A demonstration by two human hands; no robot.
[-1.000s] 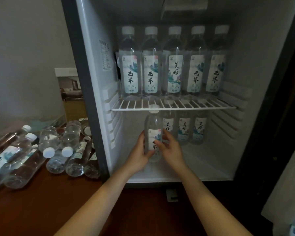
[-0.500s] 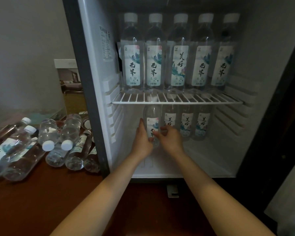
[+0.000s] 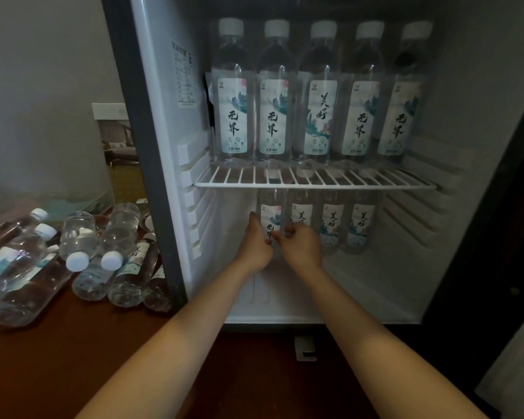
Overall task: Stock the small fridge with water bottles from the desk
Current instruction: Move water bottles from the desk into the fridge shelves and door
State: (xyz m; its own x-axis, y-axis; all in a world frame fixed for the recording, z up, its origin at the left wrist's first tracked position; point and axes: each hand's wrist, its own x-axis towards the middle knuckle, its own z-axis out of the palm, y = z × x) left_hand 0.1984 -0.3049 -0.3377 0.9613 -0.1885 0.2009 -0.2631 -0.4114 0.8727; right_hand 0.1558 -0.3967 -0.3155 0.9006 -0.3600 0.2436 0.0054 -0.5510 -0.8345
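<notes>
Both bare forearms stretch forward side by side toward the upright bottle [image 3: 271, 214]. The left hand [image 3: 254, 244] grips the bottle's left side, one digit pointing up along it. The right hand [image 3: 303, 246] holds its right side, fingers curled across the front.

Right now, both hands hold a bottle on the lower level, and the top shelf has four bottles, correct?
No. The head view shows five bottles on the top shelf, not four. The left hand and right hand do hold a bottle on the lower level.
</notes>
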